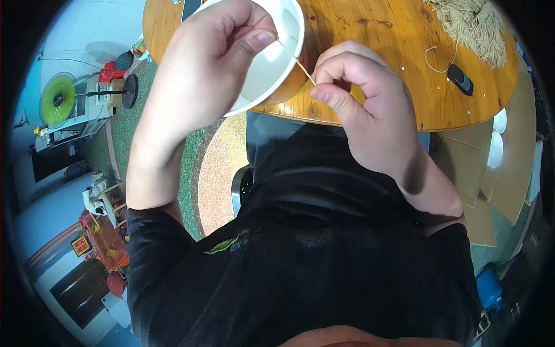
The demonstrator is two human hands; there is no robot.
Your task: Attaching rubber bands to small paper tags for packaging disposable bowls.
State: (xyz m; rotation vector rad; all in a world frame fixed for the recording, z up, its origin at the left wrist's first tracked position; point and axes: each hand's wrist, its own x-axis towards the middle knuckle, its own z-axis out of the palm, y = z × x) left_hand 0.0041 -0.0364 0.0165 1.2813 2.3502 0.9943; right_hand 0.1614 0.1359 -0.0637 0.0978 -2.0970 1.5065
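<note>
Between my two hands a short length of thin beige string (295, 59) is held taut, slanting down to the right. My left hand (222, 61) pinches its upper end between thumb and fingertips, above a white bowl (265, 81). The lower end is pinched by the thumb and curled forefinger of my right hand (367, 95), over the near edge of the wooden table (376, 23). My left hand and wrist cover part of the bowl.
A bundle of beige yarn (477, 26) lies at the table's far right, with a loose strand curling from it. Near it is a black oblong object (460, 79). Small white bits dot the tabletop. Flattened cardboard (468, 156) lies on the floor at right; a fan (58, 99) stands at left.
</note>
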